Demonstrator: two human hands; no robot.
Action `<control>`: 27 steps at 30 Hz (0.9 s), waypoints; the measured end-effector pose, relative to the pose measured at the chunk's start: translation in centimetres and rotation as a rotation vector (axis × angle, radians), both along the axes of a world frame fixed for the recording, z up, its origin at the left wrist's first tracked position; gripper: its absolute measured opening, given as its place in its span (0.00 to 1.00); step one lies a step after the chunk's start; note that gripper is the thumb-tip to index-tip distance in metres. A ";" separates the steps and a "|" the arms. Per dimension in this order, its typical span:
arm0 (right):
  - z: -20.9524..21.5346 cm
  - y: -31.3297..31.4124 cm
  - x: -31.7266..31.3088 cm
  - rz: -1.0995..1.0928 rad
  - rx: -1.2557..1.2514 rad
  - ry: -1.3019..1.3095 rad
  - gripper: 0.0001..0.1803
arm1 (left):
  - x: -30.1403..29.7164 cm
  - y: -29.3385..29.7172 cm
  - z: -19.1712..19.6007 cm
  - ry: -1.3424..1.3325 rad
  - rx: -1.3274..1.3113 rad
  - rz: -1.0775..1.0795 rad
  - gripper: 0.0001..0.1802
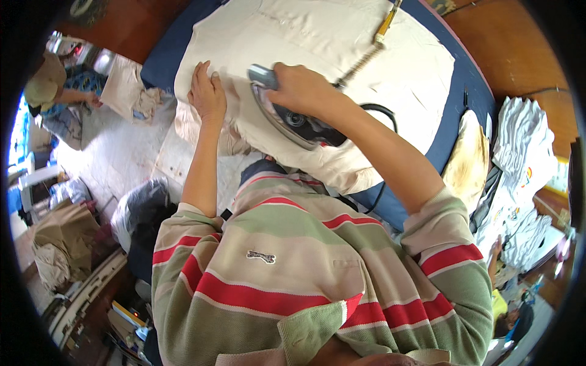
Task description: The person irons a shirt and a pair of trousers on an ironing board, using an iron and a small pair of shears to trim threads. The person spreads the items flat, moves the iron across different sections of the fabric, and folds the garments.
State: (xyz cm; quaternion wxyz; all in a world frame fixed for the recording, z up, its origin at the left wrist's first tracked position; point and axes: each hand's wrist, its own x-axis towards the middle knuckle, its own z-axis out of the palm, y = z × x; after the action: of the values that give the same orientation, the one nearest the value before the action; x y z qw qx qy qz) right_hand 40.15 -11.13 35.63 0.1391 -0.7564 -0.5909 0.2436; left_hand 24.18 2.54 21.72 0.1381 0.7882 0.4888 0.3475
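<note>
A cream garment (268,36) lies spread over a dark blue padded ironing table (165,58), its near edge hanging down toward me. My right hand (299,88) grips the grey handle of a clothes iron (293,119), whose dark body and pale soleplate rest on the cloth near the table's front edge. The iron is tilted to my view, and a black cord loops from its rear. My left hand (207,91) lies on the cloth's left edge, fingers stretched out, a short way left of the iron.
A spring-wrapped cord on a yellow holder (383,30) comes down at the back. White shirts (519,158) and a scorched cream cloth (469,152) hang at the right. At far left another person (49,79) handles beige cloth (125,91). A grey plastic bag (141,204) stands lower left.
</note>
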 end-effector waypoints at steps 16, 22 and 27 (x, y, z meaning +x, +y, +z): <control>1.0 -4.4 8.7 -0.333 -0.145 0.155 0.27 | 1.6 10.7 1.1 0.663 -0.026 -0.098 0.28; 6.5 -13.8 15.8 -0.674 -0.275 -0.138 0.24 | 2.1 12.0 2.0 0.531 -0.084 -0.060 0.27; 8.4 -6.9 19.5 -0.593 -0.209 -0.318 0.25 | 5.3 16.1 3.2 0.411 -0.095 -0.009 0.24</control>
State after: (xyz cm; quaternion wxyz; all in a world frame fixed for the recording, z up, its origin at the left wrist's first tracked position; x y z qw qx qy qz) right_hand 59.65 -18.05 44.00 0.0318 -0.9337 -0.3319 0.1307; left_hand 29.48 18.61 24.92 0.0738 0.8374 0.5188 0.1554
